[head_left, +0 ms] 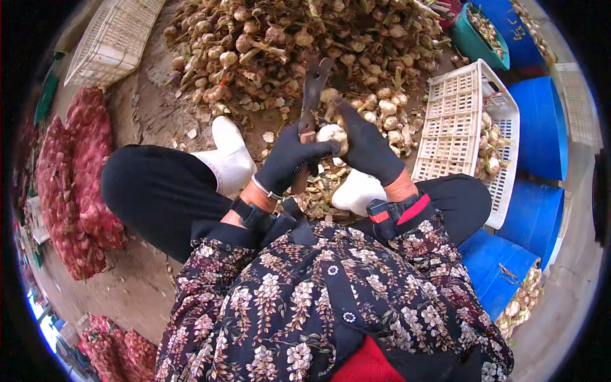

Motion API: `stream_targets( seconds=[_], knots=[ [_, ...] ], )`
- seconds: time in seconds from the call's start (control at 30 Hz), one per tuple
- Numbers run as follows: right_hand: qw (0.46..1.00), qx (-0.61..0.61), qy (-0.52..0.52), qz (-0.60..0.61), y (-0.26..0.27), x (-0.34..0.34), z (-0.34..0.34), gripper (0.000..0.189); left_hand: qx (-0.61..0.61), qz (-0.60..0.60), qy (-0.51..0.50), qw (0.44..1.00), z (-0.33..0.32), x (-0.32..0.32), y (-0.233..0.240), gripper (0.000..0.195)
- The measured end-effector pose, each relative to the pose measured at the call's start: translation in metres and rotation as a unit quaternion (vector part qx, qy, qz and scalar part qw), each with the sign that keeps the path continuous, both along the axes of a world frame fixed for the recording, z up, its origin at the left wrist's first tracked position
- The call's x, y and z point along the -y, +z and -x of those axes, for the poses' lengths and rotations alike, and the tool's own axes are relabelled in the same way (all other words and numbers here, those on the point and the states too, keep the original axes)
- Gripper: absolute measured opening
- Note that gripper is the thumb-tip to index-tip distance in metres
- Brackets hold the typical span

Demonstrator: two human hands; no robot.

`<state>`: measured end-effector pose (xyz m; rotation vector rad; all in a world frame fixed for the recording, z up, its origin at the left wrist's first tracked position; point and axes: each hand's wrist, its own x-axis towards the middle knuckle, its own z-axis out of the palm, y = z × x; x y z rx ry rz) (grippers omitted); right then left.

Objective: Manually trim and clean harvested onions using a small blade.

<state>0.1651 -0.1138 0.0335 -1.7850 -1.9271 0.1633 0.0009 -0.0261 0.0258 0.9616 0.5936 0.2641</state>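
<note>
My left hand (289, 160), in a black glove, is closed around the wooden handle (300, 183) of a cutting tool. The tool's dark, worn metal blade (312, 90) points away from me, towards the garlic heap. A whitish garlic bulb (332, 135) sits between my two hands. My left thumb lies against its near side. On its right side, my gloved right hand (370, 145) grips the bulb, with the fingers reaching up along it. Part of the bulb and the blade's joint with the handle are hidden by the gloves.
A large heap of garlic with stalks (267, 38) lies ahead. Trimmed bulbs (389, 117) lie by my right white boot (360, 191). A tilted white plastic crate (448, 122) and blue barrels (539, 126) stand right. Red mesh sacks (79, 191) and another crate (114, 43) are left.
</note>
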Motion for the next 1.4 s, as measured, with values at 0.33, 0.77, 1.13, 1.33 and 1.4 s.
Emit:
stream_targets(
  seconds=[0.33, 0.77, 1.13, 1.33, 1.4],
  knots=[
    [0.772, -0.601, -0.128, 0.164, -0.042, 0.009, -0.004, 0.038, -0.048, -0.438, 0.075, 0.895, -0.008, 0.016, -0.029, 0.041],
    [0.926, -0.325, -0.111, 0.155, -0.038, 0.009, -0.013, 0.028, -0.105, -0.504, 0.05, 0.856, -0.005, 0.008, -0.052, 0.029],
    [0.861, -0.144, -0.402, -0.277, 0.023, 0.094, -0.226, 0.03, -0.141, -0.095, 0.03, 0.985, 0.001, -0.007, -0.069, 0.03],
    [0.666, -0.737, -0.021, -0.114, -0.036, 0.058, -0.252, 0.032, -0.099, -0.106, 0.1, 0.984, -0.009, -0.003, -0.056, 0.024],
    [0.785, -0.584, -0.2, -0.061, -0.09, 0.015, -0.213, 0.026, -0.106, -0.056, 0.096, 0.988, -0.011, -0.005, -0.056, 0.024]
  ],
)
